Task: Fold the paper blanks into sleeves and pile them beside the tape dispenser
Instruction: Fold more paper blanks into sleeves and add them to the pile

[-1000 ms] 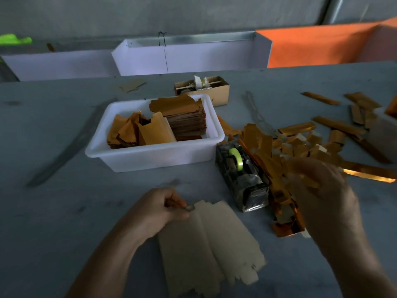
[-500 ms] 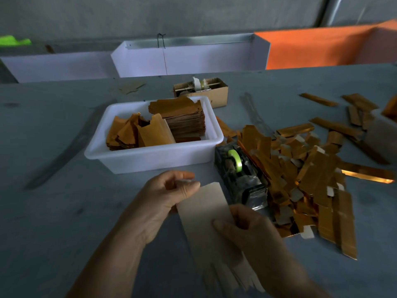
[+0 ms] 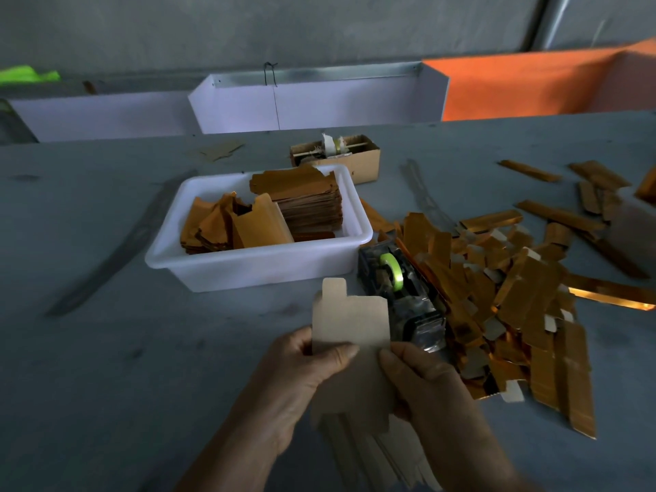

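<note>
Head view: left hand [image 3: 294,378] and right hand [image 3: 436,388] both pinch paper blank [image 3: 349,324], lower centre, beside tape dispenser [image 3: 401,292]. Risk: uneven thumb pressure skews fold; blank slips onto stack beneath.

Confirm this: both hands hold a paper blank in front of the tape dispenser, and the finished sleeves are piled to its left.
Not quite. In the head view the finished sleeves are piled to the right of the tape dispenser, not its left. Both the left hand and right hand do hold the paper blank.
</note>
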`<state>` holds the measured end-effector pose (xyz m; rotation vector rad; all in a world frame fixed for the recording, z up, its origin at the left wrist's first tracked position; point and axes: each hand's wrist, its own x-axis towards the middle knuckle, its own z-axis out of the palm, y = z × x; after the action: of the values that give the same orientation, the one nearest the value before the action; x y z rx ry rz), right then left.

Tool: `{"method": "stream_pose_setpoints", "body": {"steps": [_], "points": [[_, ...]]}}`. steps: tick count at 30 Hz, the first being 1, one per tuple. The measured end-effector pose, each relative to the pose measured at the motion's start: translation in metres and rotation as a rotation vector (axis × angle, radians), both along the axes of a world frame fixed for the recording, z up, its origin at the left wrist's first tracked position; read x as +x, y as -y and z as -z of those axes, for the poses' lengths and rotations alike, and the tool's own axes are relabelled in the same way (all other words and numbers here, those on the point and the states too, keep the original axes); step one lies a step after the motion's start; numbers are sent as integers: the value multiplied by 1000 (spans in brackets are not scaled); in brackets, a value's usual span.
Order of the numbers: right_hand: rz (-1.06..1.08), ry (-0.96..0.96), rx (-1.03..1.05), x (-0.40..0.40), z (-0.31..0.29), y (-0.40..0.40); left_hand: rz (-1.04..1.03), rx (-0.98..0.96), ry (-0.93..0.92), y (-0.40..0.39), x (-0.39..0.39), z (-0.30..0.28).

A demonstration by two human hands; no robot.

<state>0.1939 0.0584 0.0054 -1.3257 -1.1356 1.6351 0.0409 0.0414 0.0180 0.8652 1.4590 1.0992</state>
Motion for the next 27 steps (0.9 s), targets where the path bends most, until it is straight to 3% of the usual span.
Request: {"method": "stream_pose_setpoints", "body": {"steps": [12,21,24,27], "points": [[7,344,368,6,1,6,-62,5,-215,0,11,5],[-62,187,456,-2,-4,12,-18,128,-336,5,21,-4],[-70,180,438,1,-2,9,152,148,-276,7,16,-11],[-112,175,391,2,-7,7,187,194,-376,8,12,-12]]}}
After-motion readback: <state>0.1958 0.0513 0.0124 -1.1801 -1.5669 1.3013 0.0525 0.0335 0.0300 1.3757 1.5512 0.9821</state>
